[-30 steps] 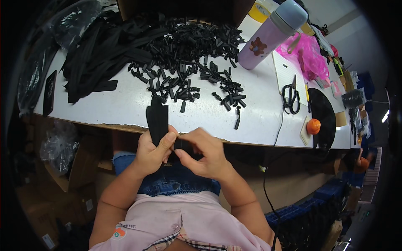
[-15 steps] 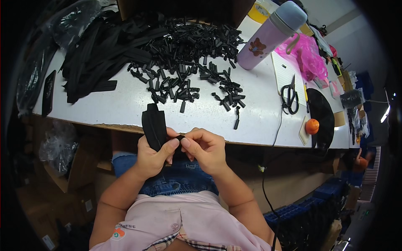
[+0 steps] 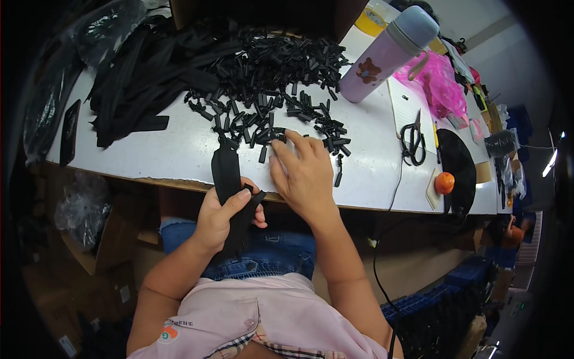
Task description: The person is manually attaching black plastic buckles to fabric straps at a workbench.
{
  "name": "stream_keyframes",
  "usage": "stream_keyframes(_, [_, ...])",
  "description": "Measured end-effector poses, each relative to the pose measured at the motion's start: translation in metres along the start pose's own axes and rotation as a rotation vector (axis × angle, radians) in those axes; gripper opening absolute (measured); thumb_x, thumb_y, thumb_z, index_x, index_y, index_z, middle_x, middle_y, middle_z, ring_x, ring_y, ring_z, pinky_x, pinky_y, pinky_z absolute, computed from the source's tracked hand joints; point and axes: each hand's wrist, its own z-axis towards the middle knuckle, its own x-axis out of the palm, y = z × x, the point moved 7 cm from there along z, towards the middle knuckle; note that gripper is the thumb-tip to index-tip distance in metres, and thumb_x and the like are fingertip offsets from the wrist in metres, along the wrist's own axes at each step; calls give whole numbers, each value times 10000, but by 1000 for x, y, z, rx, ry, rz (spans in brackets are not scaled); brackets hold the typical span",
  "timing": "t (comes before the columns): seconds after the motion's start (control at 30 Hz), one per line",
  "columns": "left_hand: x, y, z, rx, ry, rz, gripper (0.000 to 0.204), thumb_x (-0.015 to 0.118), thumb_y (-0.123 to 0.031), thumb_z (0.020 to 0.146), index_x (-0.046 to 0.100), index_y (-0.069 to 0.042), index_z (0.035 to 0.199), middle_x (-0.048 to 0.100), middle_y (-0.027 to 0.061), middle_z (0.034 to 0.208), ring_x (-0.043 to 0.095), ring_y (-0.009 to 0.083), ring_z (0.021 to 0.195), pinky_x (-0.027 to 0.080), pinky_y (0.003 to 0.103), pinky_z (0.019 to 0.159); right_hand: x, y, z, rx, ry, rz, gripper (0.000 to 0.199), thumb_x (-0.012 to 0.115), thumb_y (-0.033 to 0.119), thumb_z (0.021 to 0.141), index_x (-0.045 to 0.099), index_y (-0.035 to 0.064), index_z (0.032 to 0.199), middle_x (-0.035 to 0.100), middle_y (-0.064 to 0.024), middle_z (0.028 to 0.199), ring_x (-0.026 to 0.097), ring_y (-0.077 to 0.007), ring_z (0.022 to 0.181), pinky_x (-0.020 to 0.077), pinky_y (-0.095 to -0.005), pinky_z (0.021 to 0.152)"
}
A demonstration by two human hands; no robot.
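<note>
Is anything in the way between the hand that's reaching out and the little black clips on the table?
No, nothing visible blocks it. The right hand lies flat on the white table, its fingertips already at the near edge of the black clips. The left hand holds a black strap.

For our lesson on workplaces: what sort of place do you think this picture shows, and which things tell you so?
Probably a small sewing or assembly workshop. A white worktable holds a heap of small black clips and black straps, scissors lie nearby, and the left hand grips one black strap.
</note>
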Motion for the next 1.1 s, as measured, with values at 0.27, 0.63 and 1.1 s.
stream_keyframes(0.27, [-7,-9,1,192,-91,438,170,538,-166,809,546,-1,850,529,-8,687,449,39,587,370,165,534,6,-14,-8,17,-23,92,192,575,11,626,555,36,815,530,-89,837,486,-242,749,409,-316,627])
stream_keyframes(0.63, [-2,-15,0,338,-140,597,115,566,-88,774,566,8,837,568,18,695,510,61,626,417,196,573,10,-1,-34,472,227,1139,106,551,-48,729,493,-4,806,517,-26,777,517,-61,673,433,-176,572])
stream_keyframes(1.1, [7,-27,-4,514,-62,648,79,582,-19,735,565,19,802,579,65,760,540,98,682,431,217,620,-12,7,-28,238,104,970,164,574,-76,688,589,-31,845,540,-79,776,546,-97,650,451,-187,527])
